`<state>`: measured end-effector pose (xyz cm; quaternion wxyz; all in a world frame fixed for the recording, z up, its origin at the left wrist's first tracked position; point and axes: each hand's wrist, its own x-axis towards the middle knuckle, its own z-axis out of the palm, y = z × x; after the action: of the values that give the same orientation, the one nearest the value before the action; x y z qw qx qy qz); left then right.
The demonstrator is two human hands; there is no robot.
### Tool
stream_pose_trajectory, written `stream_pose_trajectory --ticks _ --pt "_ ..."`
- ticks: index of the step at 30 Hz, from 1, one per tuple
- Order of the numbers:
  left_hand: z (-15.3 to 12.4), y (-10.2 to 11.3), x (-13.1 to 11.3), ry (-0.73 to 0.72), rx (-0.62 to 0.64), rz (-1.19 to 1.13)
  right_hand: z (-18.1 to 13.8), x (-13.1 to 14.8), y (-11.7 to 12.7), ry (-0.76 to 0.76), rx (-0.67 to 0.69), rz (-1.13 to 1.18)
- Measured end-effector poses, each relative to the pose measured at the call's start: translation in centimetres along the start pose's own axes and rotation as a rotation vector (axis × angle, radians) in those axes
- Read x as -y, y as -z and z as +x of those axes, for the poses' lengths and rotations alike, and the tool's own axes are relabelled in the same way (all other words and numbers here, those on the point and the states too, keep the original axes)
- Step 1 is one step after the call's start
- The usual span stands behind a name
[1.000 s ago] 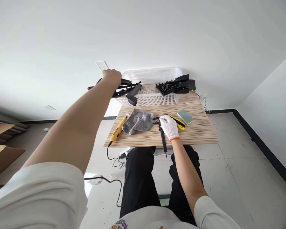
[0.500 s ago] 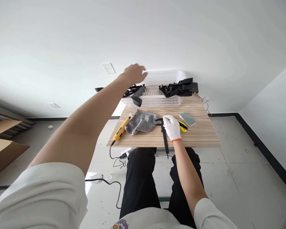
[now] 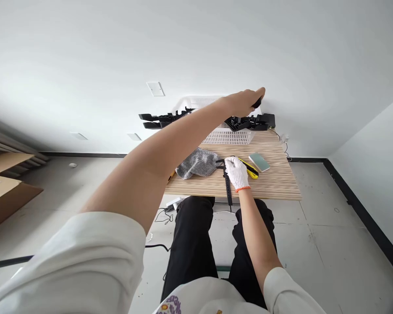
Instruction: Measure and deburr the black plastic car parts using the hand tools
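My bare left hand (image 3: 247, 101) reaches across to the right end of a white plastic basket (image 3: 229, 138), its fingers closed on a black plastic part (image 3: 257, 103). Below that hand lie more black plastic parts (image 3: 245, 124) on the basket's right side. My right hand (image 3: 237, 173), in a white knit glove with an orange cuff, rests on the wooden table and grips a black caliper (image 3: 228, 190) whose beam points toward me. Beside the glove, on its right, is a yellow utility knife (image 3: 251, 171). A grey cloth (image 3: 199, 163) is left of the caliper's jaws.
A green box-like pad (image 3: 259, 162) lies at the right of the table (image 3: 275, 187). Further black parts (image 3: 165, 118) stick out over the basket's left end. My left forearm mostly covers a yellow corded tool (image 3: 171, 176). Cardboard boxes (image 3: 6, 196) stand at far left.
My left hand has swung from the basket's left side to its right end and closed on a black plastic part. My right hand stays on the caliper. The view has shifted slightly.
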<state>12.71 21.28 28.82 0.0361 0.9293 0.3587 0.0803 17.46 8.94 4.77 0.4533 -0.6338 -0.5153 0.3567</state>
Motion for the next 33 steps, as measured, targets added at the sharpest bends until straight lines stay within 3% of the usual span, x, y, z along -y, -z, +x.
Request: stream_pose_trajectory --ticks 4,7,9,12,15,17,19,23,25,29,30,33 --pt "-3.7 2.5 -0.2 0.060 -0.180 -0.037 0.0 0.1 0.1 0.010 0.022 0.116" --pt "-9.6 3.9 -2.6 0.044 -0.344 -0.069 -0.3 0.6 0.0 0.017 0.045 0.232" --pt "-14.5 3.5 -4.6 0.067 -0.423 -0.072 -0.6 1.4 0.2 0.037 0.082 0.348" --pt "-21.7 -0.1 -7.1 0.139 -0.415 -0.217 -1.6 3.3 1.2 0.098 0.198 0.649" --pt "-27.3 -6.6 -8.9 0.090 -0.289 -0.420 -3.3 5.8 2.9 0.195 0.283 0.796" --pt "-29.8 -11.8 -9.8 0.051 -0.123 -0.566 -4.6 7.4 3.7 0.243 0.355 0.863" --pt "-31.6 -16.9 -10.5 0.013 -0.056 -0.709 -5.6 8.3 3.7 0.208 0.395 0.854" --pt "-33.9 -24.7 -10.9 0.025 0.088 -0.831 -5.9 7.6 2.3 0.032 0.283 0.807" --pt "-34.4 -26.6 -10.6 0.056 0.039 -0.800 -5.6 6.6 1.6 -0.012 0.234 0.787" --pt "-33.6 -27.2 -9.3 0.401 -0.363 -0.941 -5.4 5.4 0.2 -0.004 0.175 0.765" --pt "-33.3 -26.9 -9.0 0.456 -0.370 -1.059 -5.4 5.2 -0.2 0.002 0.167 0.775" --pt "-32.5 -26.4 -8.6 0.508 -0.209 -1.417 -5.5 4.7 -1.0 0.047 0.181 0.764"
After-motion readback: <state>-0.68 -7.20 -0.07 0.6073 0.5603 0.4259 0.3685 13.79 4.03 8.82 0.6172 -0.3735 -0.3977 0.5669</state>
